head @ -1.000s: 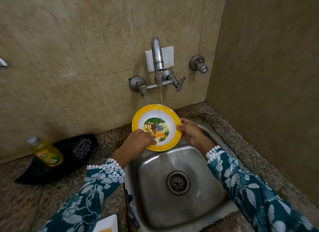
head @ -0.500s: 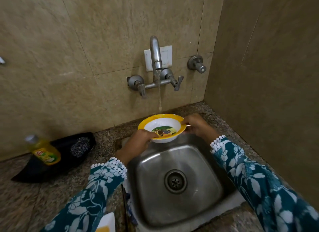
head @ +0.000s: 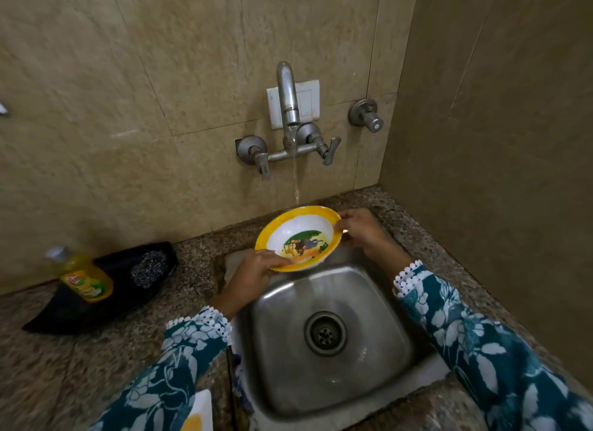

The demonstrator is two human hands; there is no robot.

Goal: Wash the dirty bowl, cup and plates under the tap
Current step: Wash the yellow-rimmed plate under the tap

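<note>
Sink, steel, lower centre of frame, set in granite counter. Black tray at left edge carrying yellow soap bottle and scrubber. Tap upper centre, thin stream running. Bowl, yellow rim, centre frame above sink's far edge, tilted toward camera, stream hitting far rim. Left hand grips near rim; right hand pinches right rim.

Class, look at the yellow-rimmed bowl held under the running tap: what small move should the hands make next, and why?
Probably turn the bowl a little between the hands. The stream from the tap lands only at the far rim, while the left hand grips the near rim and the right hand the right rim. Turning it would likely bring the rest of the rim under the water.
</note>
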